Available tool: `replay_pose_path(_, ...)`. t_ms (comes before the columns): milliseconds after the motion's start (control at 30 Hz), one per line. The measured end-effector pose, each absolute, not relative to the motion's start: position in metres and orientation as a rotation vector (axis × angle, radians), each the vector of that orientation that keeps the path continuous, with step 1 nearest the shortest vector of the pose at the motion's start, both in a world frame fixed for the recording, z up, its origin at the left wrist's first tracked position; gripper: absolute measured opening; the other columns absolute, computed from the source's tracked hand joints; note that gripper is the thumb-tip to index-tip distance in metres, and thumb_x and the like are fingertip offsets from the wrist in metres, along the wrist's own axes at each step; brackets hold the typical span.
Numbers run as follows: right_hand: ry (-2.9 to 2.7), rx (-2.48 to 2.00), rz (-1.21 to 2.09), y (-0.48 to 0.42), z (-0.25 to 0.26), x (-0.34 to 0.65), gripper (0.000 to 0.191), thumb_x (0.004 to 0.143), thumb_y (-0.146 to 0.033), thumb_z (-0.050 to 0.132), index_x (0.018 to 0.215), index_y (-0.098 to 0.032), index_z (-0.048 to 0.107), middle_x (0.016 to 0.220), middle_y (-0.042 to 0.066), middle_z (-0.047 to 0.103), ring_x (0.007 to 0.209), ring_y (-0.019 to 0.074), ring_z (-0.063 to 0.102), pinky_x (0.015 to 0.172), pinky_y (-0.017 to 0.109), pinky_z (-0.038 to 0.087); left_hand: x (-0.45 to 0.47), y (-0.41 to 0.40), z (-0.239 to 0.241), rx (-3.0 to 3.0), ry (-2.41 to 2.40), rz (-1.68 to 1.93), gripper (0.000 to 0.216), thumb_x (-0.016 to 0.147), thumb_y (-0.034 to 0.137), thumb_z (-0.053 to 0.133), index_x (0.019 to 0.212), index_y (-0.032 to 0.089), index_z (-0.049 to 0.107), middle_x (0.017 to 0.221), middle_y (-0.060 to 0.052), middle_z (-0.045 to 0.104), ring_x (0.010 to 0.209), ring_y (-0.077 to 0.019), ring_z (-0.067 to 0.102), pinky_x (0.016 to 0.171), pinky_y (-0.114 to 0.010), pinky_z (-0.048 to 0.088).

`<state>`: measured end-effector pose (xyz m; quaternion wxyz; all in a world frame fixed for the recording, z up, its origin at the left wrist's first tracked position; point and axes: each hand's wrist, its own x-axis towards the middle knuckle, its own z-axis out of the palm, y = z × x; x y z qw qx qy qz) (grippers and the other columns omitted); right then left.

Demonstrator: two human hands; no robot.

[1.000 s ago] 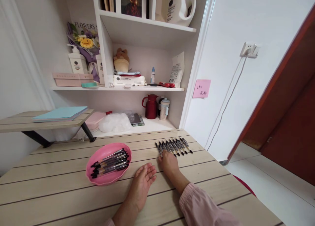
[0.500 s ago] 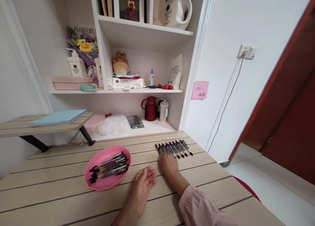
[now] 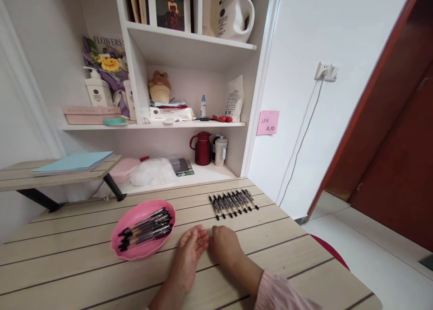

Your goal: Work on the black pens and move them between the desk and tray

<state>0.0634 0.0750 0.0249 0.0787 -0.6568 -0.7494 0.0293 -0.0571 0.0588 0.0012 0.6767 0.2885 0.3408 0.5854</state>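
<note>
Resting on the table in front of me, my left hand (image 3: 190,250) has its palm turned to the right and its fingers loosely spread, with nothing in it. My right hand (image 3: 226,247) is beside its fingertips, knuckles up and fingers curled in; no pen sticks out of it. Just beyond the right hand lies a slanted row of several black gel pens (image 3: 232,202), side by side. Left of my hands stands a pink scalloped bowl (image 3: 120,220), holding a heap of similar pens (image 3: 147,229).
The slatted wooden table (image 3: 84,278) meets a white shelf unit (image 3: 189,125) at the back. A small raised stand (image 3: 111,165) with blue paper (image 3: 72,161) is at left. On the bottom shelf are a red jug (image 3: 203,150), a cup (image 3: 220,151) and a plastic bag (image 3: 154,171).
My right hand has drawn back from the left end of the pen row toward my left hand, leaving the row uncovered. The view has turned slightly right.
</note>
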Motion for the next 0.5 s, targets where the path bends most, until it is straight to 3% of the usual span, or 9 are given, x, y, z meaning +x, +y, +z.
replay_pose_path(167, -2.39, -1.826, 0.124, 0.038, 0.032, 0.044, 0.021, 0.077, -0.017, 0.044, 0.08, -0.011, 0.064, 0.08, 0.016, 0.066, 0.075, 0.0256, 0.063, 0.062, 0.031, 0.044, -0.072, 0.064, 0.022, 1.06, 1.093, 1.443, 0.037, 0.059, 0.039, 0.068, 0.086, 0.014, 0.063, 0.071, -0.004, 0.065, 0.065, -0.0163, 0.061, 0.067, -0.029, 0.047)
replay_pose_path(300, -2.378, -1.734, 0.195, 0.033, 0.025, 0.032, 0.022, 0.078, -0.021, 0.045, 0.085, -0.011, 0.063, 0.082, 0.016, 0.067, 0.074, 0.0251, 0.063, 0.061, 0.03, 0.044, -0.115, 0.074, 0.055, 1.613, 1.528, 1.434, 0.031, 0.071, 0.036, 0.053, 0.095, 0.017, 0.061, 0.091, -0.007, 0.066, 0.086, -0.0203, 0.06, 0.078, -0.031, 0.044)
replay_pose_path(400, -2.361, -1.668, 0.207, 0.036, 0.016, 0.028, 0.022, 0.08, -0.022, 0.043, 0.088, -0.012, 0.061, 0.083, 0.015, 0.067, 0.074, 0.0227, 0.063, 0.062, 0.029, 0.044, -0.153, 0.082, 0.074, 1.997, 2.055, 0.958, 0.028, 0.077, 0.024, 0.042, 0.097, 0.017, 0.062, 0.102, -0.01, 0.064, 0.095, -0.0238, 0.056, 0.083, -0.035, 0.039)
replay_pose_path(500, -2.35, -1.666, 0.207, 0.038, 0.012, 0.028, 0.022, 0.08, -0.024, 0.043, 0.087, -0.012, 0.061, 0.083, 0.015, 0.067, 0.073, 0.022, 0.063, 0.061, 0.028, 0.043, -0.176, 0.088, 0.077, 2.059, 2.312, 0.451, 0.029, 0.073, 0.017, 0.044, 0.095, 0.018, 0.063, 0.096, -0.012, 0.065, 0.091, -0.0271, 0.057, 0.076, -0.036, 0.04)
